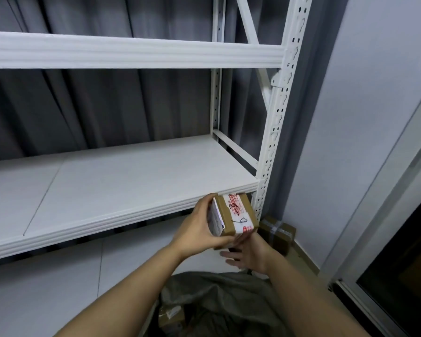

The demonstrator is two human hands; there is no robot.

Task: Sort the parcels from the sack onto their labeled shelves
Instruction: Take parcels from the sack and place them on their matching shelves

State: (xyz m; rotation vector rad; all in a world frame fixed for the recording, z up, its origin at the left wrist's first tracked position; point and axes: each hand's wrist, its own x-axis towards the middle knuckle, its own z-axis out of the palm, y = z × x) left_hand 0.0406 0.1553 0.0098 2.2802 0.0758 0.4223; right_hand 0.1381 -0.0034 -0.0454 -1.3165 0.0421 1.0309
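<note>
**Holding a small taped box in front of the white rack**

Gripping a small cardboard parcel, the left hand has its fingers curled over the top edge and its thumb along the lower edge. The parcel is a brown box with crisp corners, wrapped with a band of white tape printed in red; a white label covers the side facing the left palm, and a black handwritten mark sits on the tape. It is held in the air just before the front lip of the lower shelf, close to the right upright.

The right hand lies beneath the parcel with its fingers straight and loosely spread; its fingertips seem to touch the box's underside, though contact is hard to judge.

The shelf is smooth, matte white board with a ribbed metal front beam; the upright is perforated steel. Pleated grey curtain hangs behind. A crumpled grey-green sack gapes open below the forearms, showing brown parcels inside. Another taped brown box rests on the tiled floor beside the upright.
</note>
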